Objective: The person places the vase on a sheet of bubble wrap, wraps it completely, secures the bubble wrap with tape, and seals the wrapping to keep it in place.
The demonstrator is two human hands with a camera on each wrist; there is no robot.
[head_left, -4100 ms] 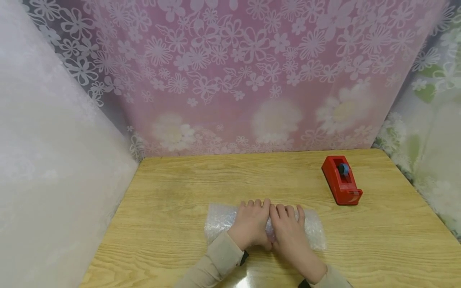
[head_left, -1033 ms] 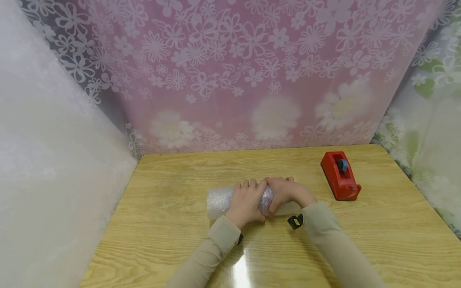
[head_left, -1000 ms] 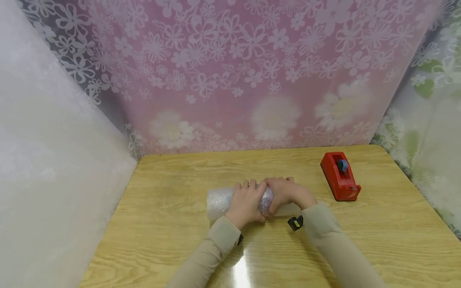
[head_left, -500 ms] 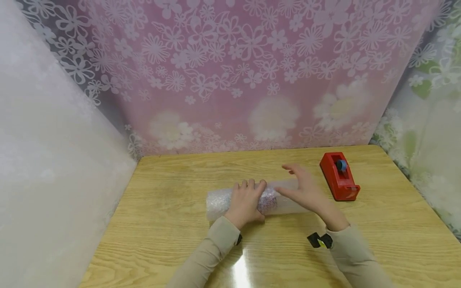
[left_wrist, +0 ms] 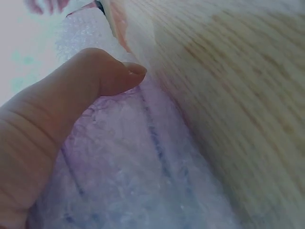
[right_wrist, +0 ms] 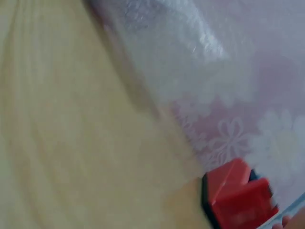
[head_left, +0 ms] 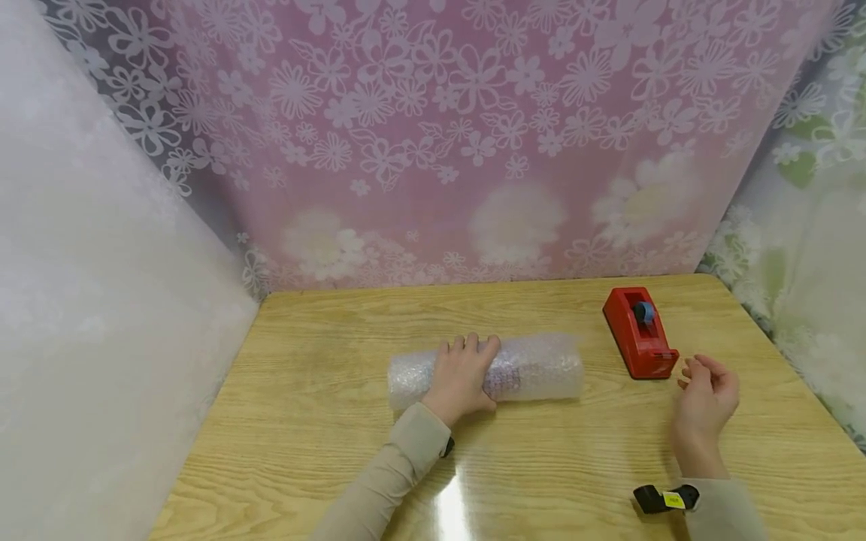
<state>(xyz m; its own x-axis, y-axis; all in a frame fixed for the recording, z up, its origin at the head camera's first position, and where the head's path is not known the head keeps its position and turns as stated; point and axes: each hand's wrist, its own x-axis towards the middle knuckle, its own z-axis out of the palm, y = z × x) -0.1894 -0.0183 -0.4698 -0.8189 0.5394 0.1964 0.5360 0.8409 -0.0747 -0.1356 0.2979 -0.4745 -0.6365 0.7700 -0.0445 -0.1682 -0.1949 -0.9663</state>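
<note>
A bubble wrap roll [head_left: 541,368] lies crosswise on the table, with something purple-patterned showing through it. My left hand [head_left: 461,379] grips it left of the middle, fingers over the far side and thumb on the near side. In the left wrist view the thumb [left_wrist: 95,71] presses on the bubble wrap [left_wrist: 119,157]. My right hand [head_left: 707,406], fingers bent, is just right of the front end of a red tape dispenser [head_left: 639,334]. That dispenser [right_wrist: 238,195] shows blurred in the right wrist view, where only fingertips appear; whether they pinch tape cannot be made out.
The wooden table [head_left: 325,338] meets a pink flowered curtain [head_left: 440,150] at the back. A pale curtain [head_left: 101,315] hangs on the left and another floral curtain [head_left: 812,248] on the right. Black wrist cameras are strapped to both wrists.
My right hand has left the roll and swung right to the front of the tape dispenser. Earlier, both hands moved the bubble wrap away from me into a roll. My left hand keeps its hold.
</note>
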